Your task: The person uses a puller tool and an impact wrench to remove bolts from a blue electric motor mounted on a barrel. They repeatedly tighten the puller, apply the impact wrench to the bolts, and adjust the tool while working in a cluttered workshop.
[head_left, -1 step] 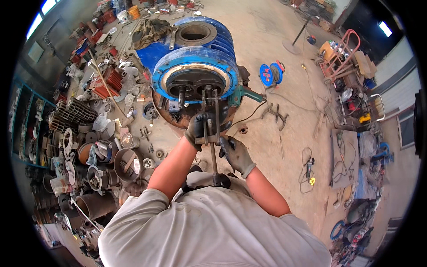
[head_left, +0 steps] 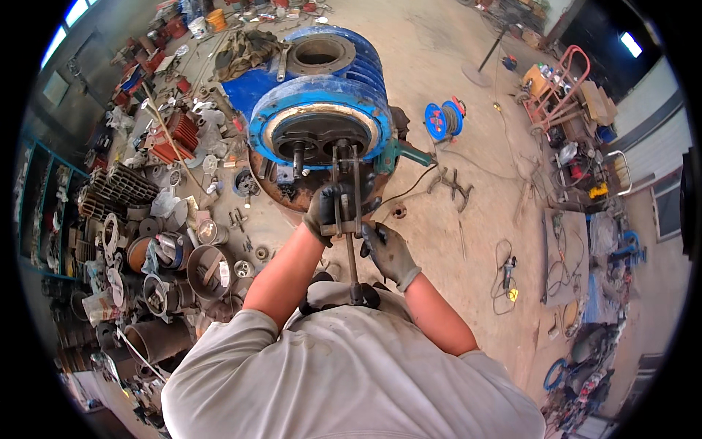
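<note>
One two-rod puller (head_left: pixel 341 230) is positioned at the open end of a finned blue machine casing (head_left: pixel 318 89), in line with the right shaft (head_left: pixel 342 145). Its rods (head_left: pixel 357 190) extend from the crossbar toward the opening. The left shaft (head_left: pixel 299 155) projects alongside. The central spindle (head_left: pixel 352 260) points back toward the person's waist.

The gloved left hand (head_left: pixel 327 208) is wrapped around the puller between casing and crossbar. The gloved right hand (head_left: pixel 391 252) is at the right end of the crossbar, fingertips at or just beside the rod end; whether they pinch it cannot be told from this view.

The step in hand appears to be steadying and adjusting the puller at the shaft. The next move calls for firm left-hand support, even setting of both rods, and alignment of spindle with shaft before load is applied. Uneven rods could tilt the crossbar. A spanner (head_left: pixel 283 64) lies on top of the casing; a green corded power tool (head_left: pixel 404 154) rests at its right side.
</note>
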Demonstrator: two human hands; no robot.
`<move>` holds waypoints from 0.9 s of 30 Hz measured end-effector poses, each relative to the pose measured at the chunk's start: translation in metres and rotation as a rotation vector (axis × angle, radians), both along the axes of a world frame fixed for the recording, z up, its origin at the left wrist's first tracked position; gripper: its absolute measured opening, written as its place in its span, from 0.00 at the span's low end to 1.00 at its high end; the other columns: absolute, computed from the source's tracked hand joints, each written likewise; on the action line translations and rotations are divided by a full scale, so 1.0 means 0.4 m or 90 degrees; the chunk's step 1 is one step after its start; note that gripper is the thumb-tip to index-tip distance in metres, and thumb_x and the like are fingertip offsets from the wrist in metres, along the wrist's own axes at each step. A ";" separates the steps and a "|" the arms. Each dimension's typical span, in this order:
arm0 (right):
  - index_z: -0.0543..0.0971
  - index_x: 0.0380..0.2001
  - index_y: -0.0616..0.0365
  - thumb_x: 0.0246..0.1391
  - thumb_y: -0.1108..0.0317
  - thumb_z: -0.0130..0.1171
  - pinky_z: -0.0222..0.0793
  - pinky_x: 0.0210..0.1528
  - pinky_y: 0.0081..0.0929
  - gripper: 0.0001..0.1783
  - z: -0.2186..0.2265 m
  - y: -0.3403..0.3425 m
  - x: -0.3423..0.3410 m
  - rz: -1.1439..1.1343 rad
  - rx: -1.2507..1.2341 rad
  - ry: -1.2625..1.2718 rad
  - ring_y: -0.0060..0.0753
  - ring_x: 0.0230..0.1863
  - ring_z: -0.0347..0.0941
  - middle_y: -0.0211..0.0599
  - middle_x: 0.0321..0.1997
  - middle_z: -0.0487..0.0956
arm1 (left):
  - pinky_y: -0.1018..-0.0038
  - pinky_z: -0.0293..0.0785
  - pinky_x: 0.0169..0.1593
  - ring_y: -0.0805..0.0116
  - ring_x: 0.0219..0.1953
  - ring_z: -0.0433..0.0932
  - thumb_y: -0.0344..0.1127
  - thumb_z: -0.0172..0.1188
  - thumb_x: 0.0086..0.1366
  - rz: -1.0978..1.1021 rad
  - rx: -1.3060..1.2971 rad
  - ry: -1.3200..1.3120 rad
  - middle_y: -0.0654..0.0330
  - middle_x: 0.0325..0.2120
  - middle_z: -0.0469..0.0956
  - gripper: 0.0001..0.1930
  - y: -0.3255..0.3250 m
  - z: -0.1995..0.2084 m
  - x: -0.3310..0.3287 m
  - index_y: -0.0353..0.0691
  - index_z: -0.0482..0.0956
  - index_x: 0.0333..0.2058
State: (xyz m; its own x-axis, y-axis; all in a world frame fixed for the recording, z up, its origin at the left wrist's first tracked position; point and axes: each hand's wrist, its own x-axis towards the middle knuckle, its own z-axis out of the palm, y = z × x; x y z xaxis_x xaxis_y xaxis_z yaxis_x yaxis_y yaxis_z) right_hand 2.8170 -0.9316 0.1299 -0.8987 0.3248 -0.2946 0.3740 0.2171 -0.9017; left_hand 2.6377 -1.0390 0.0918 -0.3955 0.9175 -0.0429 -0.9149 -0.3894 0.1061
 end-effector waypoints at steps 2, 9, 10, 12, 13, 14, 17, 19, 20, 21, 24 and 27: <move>0.81 0.46 0.68 0.73 0.41 0.52 0.75 0.45 0.42 0.34 0.001 -0.011 -0.017 -0.024 -0.007 0.004 0.52 0.36 0.81 0.55 0.34 0.84 | 0.45 0.74 0.67 0.50 0.62 0.79 0.24 0.52 0.67 -0.002 -0.008 -0.006 0.48 0.62 0.78 0.30 0.003 -0.003 -0.018 0.35 0.69 0.68; 0.82 0.43 0.63 0.75 0.49 0.52 0.70 0.36 0.29 0.24 -0.017 -0.056 -0.049 -0.083 -0.003 0.009 0.27 0.28 0.73 0.37 0.27 0.82 | 0.41 0.67 0.71 0.59 0.65 0.78 0.31 0.54 0.65 -0.030 -0.004 0.070 0.52 0.60 0.81 0.30 -0.006 -0.037 -0.051 0.41 0.72 0.67; 0.82 0.43 0.63 0.75 0.50 0.52 0.70 0.35 0.29 0.24 -0.013 -0.064 -0.049 -0.090 -0.007 0.013 0.27 0.27 0.72 0.37 0.27 0.81 | 0.41 0.67 0.71 0.59 0.65 0.78 0.30 0.55 0.64 -0.030 -0.006 0.067 0.52 0.60 0.81 0.31 -0.009 -0.036 -0.051 0.40 0.72 0.67; 0.81 0.42 0.64 0.75 0.51 0.51 0.68 0.33 0.29 0.24 -0.007 -0.074 -0.051 -0.111 -0.003 0.019 0.26 0.26 0.71 0.36 0.26 0.80 | 0.41 0.67 0.71 0.60 0.65 0.78 0.29 0.55 0.62 -0.041 -0.013 0.058 0.53 0.59 0.81 0.31 -0.011 -0.021 -0.053 0.41 0.73 0.67; 0.81 0.41 0.64 0.75 0.51 0.51 0.68 0.32 0.29 0.24 -0.006 -0.079 -0.051 -0.121 0.000 0.021 0.26 0.26 0.70 0.36 0.26 0.80 | 0.41 0.68 0.71 0.60 0.65 0.78 0.29 0.55 0.62 -0.046 -0.017 0.053 0.53 0.59 0.81 0.32 -0.011 -0.019 -0.054 0.41 0.73 0.67; 0.81 0.40 0.63 0.75 0.52 0.51 0.67 0.31 0.28 0.23 -0.013 -0.082 -0.052 -0.130 -0.003 0.027 0.25 0.25 0.69 0.35 0.25 0.79 | 0.43 0.68 0.71 0.57 0.64 0.78 0.28 0.55 0.63 -0.050 -0.012 0.039 0.52 0.59 0.81 0.31 -0.012 -0.020 -0.058 0.39 0.72 0.67; 0.80 0.38 0.62 0.75 0.53 0.52 0.64 0.30 0.27 0.22 -0.032 -0.095 -0.051 -0.156 -0.017 0.053 0.23 0.24 0.67 0.33 0.24 0.78 | 0.46 0.69 0.72 0.50 0.62 0.79 0.28 0.55 0.64 -0.061 -0.017 0.010 0.47 0.59 0.79 0.30 -0.019 -0.016 -0.062 0.33 0.71 0.67; 0.80 0.37 0.61 0.75 0.53 0.52 0.64 0.29 0.26 0.21 -0.024 -0.110 -0.051 -0.171 -0.035 0.081 0.21 0.25 0.66 0.31 0.25 0.77 | 0.48 0.69 0.72 0.49 0.61 0.79 0.28 0.55 0.64 -0.066 -0.043 0.010 0.47 0.59 0.79 0.30 -0.025 -0.001 -0.066 0.33 0.71 0.67; 0.80 0.37 0.61 0.75 0.53 0.52 0.63 0.29 0.25 0.21 -0.026 -0.112 -0.053 -0.172 -0.042 0.077 0.21 0.25 0.65 0.30 0.25 0.77 | 0.48 0.69 0.71 0.48 0.61 0.79 0.29 0.55 0.64 -0.071 -0.039 0.013 0.46 0.59 0.79 0.30 -0.025 -0.005 -0.070 0.33 0.71 0.67; 0.80 0.37 0.60 0.75 0.53 0.52 0.63 0.29 0.25 0.21 -0.032 -0.111 -0.055 -0.173 -0.050 0.072 0.20 0.25 0.65 0.29 0.25 0.77 | 0.48 0.69 0.71 0.48 0.61 0.79 0.29 0.54 0.64 -0.075 -0.036 0.015 0.46 0.59 0.79 0.30 -0.024 -0.013 -0.074 0.32 0.71 0.67; 0.80 0.37 0.59 0.75 0.51 0.52 0.62 0.29 0.23 0.21 -0.057 -0.109 -0.057 -0.174 -0.054 0.068 0.19 0.25 0.64 0.27 0.25 0.77 | 0.48 0.70 0.71 0.47 0.61 0.79 0.30 0.54 0.65 -0.073 -0.041 0.040 0.46 0.58 0.79 0.30 -0.026 -0.020 -0.079 0.31 0.70 0.67; 0.80 0.37 0.59 0.75 0.50 0.53 0.62 0.29 0.23 0.22 -0.048 -0.116 -0.065 -0.182 -0.037 0.074 0.19 0.25 0.63 0.27 0.25 0.77 | 0.47 0.71 0.70 0.47 0.61 0.79 0.31 0.54 0.66 -0.072 -0.036 0.052 0.46 0.58 0.79 0.30 -0.029 -0.018 -0.084 0.30 0.70 0.67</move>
State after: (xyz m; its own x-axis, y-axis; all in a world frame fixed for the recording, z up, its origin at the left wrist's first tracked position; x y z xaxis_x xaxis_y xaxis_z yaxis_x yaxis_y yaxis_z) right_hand 2.7911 -0.9779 0.1107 -0.8020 0.5547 -0.2214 0.3064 0.0640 -0.9497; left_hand 2.6042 -1.0504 0.0845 -0.2934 0.9536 -0.0673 -0.9403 -0.2752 0.2004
